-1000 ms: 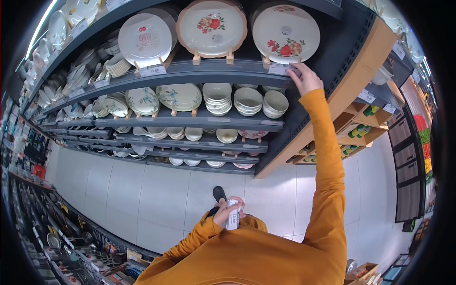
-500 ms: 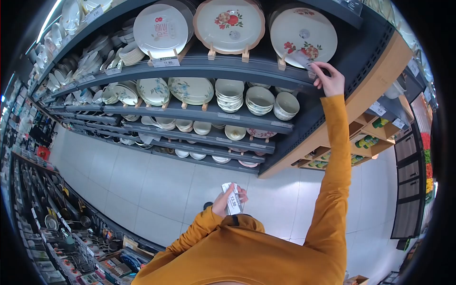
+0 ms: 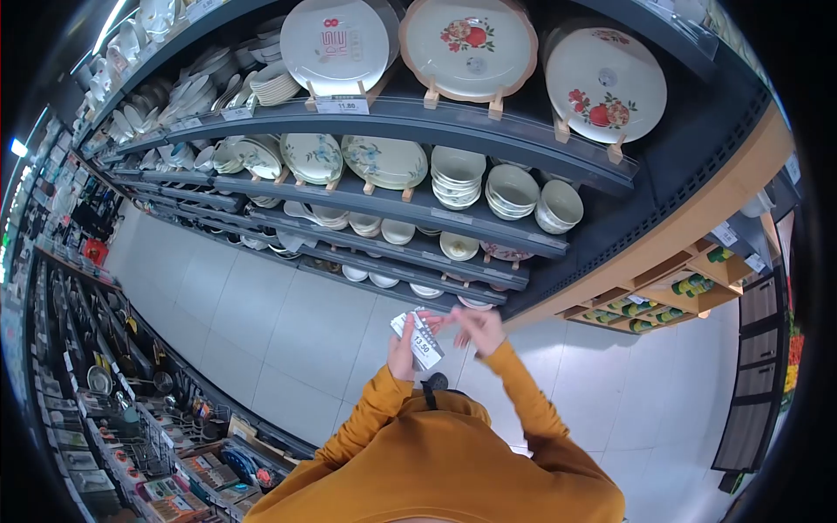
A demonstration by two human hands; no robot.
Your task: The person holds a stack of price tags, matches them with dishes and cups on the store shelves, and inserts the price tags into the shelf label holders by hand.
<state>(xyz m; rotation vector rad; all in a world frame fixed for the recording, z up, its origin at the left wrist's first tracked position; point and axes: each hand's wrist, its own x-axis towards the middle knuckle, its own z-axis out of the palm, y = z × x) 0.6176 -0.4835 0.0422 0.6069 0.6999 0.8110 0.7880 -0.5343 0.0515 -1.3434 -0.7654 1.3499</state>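
Observation:
In my left hand point(image 3: 404, 350) is a small stack of white price cards point(image 3: 425, 346), the front one reading 13.50. My right hand point(image 3: 479, 329) is just to the right of the cards, blurred, its fingers bent toward my left hand; whether it holds anything is unclear. Above, on the upper shelf, a round plate with red flowers point(image 3: 608, 85) leans on a wooden stand, next to a scallop-edged plate point(image 3: 469, 45) and a white plate with red characters point(image 3: 335, 47). A price tag point(image 3: 342, 105) reading 11.80 sits on the shelf edge.
Lower shelves point(image 3: 488, 228) hold stacked bowls point(image 3: 458, 177) and oval plates point(image 3: 384, 161). A wooden end panel point(image 3: 689, 216) stands at the right, with green-labelled goods beyond. Racks of kitchen utensils point(image 3: 131, 410) line the lower left. Pale floor tiles point(image 3: 288, 336) run between.
My right hand has come down from the upper shelf edge to beside my left hand. The transparent strip at the shelf edge is no longer seen there. The view has shifted, moving the shelves rightward.

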